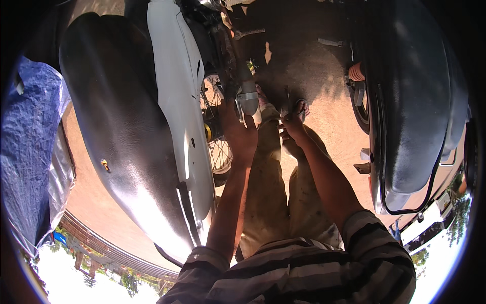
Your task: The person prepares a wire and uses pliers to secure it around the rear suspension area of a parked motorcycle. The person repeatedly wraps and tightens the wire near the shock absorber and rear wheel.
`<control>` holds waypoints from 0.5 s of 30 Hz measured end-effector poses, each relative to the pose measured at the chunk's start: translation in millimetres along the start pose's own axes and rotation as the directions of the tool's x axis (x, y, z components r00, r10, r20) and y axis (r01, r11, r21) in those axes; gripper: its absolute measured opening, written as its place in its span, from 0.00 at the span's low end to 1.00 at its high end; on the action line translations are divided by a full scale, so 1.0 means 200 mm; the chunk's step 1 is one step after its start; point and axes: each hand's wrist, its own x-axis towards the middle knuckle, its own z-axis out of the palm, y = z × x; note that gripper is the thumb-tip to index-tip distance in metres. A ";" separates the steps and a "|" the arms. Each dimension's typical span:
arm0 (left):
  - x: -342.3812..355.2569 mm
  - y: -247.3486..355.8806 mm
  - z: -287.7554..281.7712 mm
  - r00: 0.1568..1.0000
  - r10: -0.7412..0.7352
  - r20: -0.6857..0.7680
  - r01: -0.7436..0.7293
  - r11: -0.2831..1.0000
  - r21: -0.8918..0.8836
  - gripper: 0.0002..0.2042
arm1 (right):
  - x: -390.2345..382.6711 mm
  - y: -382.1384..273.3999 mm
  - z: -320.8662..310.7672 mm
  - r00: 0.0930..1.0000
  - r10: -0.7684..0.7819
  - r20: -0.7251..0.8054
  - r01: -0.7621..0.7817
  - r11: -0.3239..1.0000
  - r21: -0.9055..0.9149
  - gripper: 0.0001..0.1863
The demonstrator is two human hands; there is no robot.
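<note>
On my left stands a motorcycle with a black seat (109,101) and a white side panel (174,101). My left hand (240,134) reaches in beside its rear wheel (220,154), next to a grey metal exhaust pipe (247,103). The thumb lies by the pipe's lower end; the other fingers disappear into shadow, so their grip is hidden. My right hand (292,125) is in front of my knees, to the right of the pipe, with its fingers curled together. A thin dark shape shows just above it, too dim to name.
Another motorcycle with a dark seat (412,101) stands close on my right, its orange-red ribbed part (356,72) facing me. Brown ground (329,121) lies between the two machines. A blue tarpaulin (30,147) hangs at the far left. My sandalled foot (302,107) is beyond my right hand.
</note>
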 end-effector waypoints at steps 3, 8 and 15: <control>-0.21 0.11 0.09 0.988 0.144 -0.052 -0.146 0.988 -0.040 0.32 | -0.07 0.38 -0.26 0.965 -0.230 -0.128 0.159 0.897 -0.412 0.22; -0.88 -0.18 0.11 0.920 0.196 0.340 -0.281 0.934 0.222 0.29 | -0.70 0.57 -0.19 0.996 -0.057 -0.069 -0.013 0.665 -0.747 0.24; -1.30 -0.33 0.36 0.589 -0.246 0.770 -0.223 0.867 0.447 0.27 | -1.11 1.98 -0.42 0.983 0.105 -0.154 -0.184 0.668 -0.721 0.29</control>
